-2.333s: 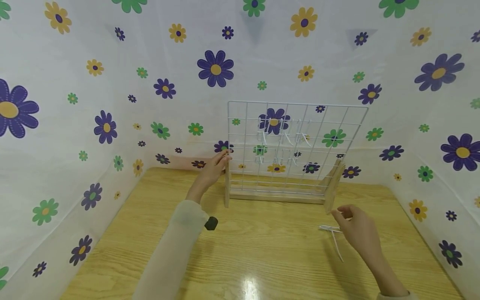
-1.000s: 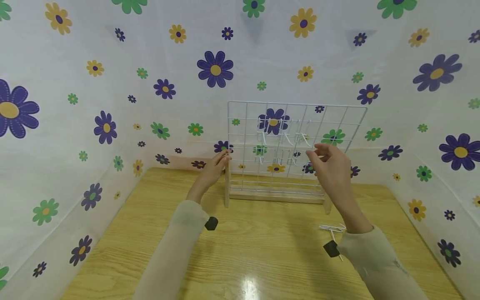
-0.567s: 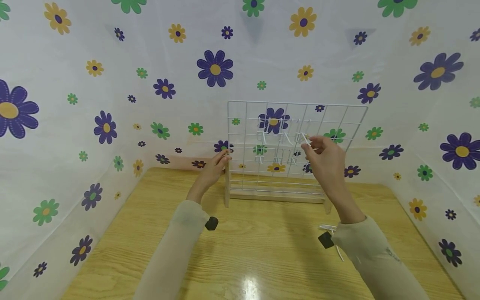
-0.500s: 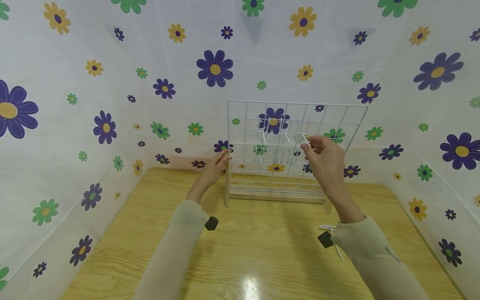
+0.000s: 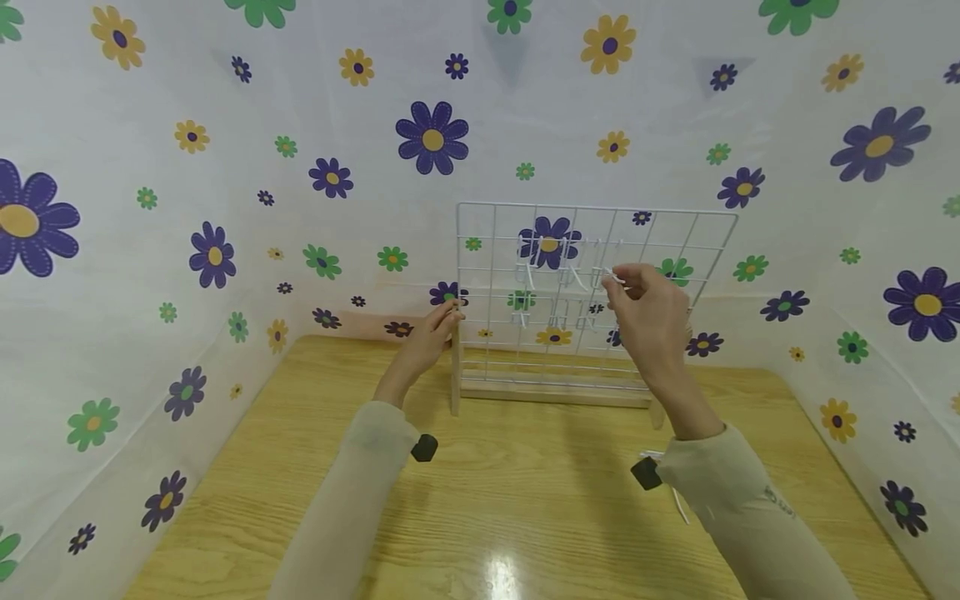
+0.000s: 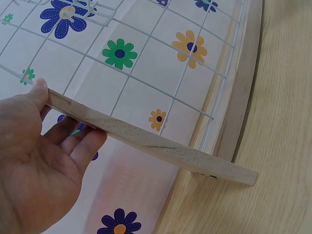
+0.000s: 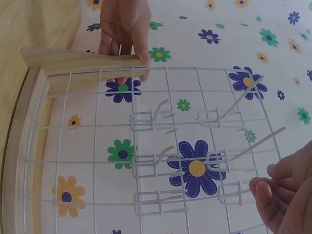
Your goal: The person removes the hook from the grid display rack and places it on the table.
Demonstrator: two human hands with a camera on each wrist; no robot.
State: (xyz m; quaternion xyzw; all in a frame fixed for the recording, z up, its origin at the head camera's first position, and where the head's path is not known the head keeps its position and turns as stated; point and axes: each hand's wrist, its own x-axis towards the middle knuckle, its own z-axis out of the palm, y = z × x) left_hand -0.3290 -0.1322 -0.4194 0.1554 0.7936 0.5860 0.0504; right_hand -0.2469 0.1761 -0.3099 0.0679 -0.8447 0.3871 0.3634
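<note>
A white wire grid panel [image 5: 660,237] stands upright in a wooden stand [image 5: 551,392] at the back of the table. My left hand [image 5: 448,317] grips the stand's left wooden upright [image 6: 146,141], thumb on one side and fingers on the other. My right hand [image 5: 624,285] is raised in front of the grid's upper right part and pinches a white wire hook [image 7: 256,144] against the mesh. Several white hooks [image 7: 151,117] hang on the grid's middle cells. In the right wrist view my right hand [image 7: 273,190] sits at the lower right, fingers curled.
The wooden table [image 5: 480,500] is walled on three sides by white cloth with flower prints [image 5: 431,137]. A loose white hook [image 5: 678,504] lies on the table under my right forearm, mostly hidden by the sleeve.
My right hand rose from the loose hooks on the table to the grid with a hook pinched in it, then edged slightly upward. My left hand has kept its hold on the upright.
</note>
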